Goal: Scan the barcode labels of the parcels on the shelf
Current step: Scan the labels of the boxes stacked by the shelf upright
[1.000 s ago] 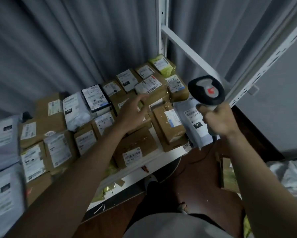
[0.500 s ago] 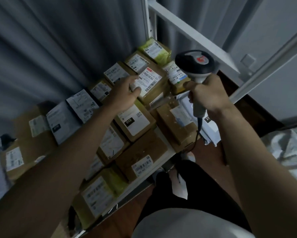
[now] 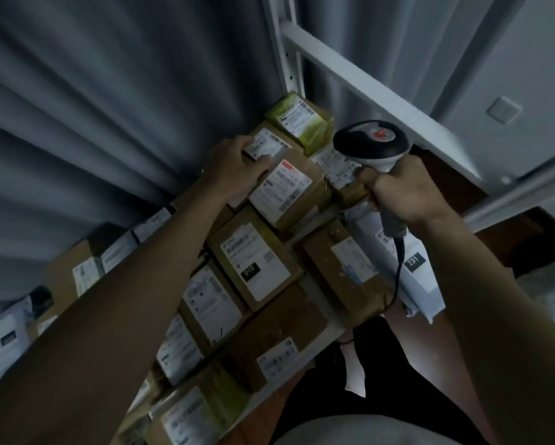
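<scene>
The parcels are lying packed edge to edge on the shelf [image 3: 329, 327], running from the lower left of the frame up to the post at upper centre, most with white labels facing up. The left hand [image 3: 237, 168] is resting on a small box [image 3: 269, 144] just above centre, its fingers curling over the box's near edge and thumb lying along the side, gripping it. The right hand [image 3: 398, 191], right of centre, is clamping all its fingers round the handle of the scanner [image 3: 370, 144], whose head is pointing toward the boxes at the back.

These look like light, stiff cardboard cartons: they should be sliding or tilting easily with one hand and taking a firm squeeze without harm. Edges and corners seem the best places to hold, keeping fingers off the label so the barcode is staying clear. The green box [image 3: 301, 118] at the back and the pale bag [image 3: 407, 268] marked 231 at the right edge look softer; the bag would probably be crumpling and wrinkling its label, so it may need flattening.

The left forearm is covering several parcels across the middle. The scanner head is hiding part of the label behind it. Print on every label is too blurred to read, apart from 010 and 231. Parcels at the lower left are cut off by the frame, and no scan beam is visible.
</scene>
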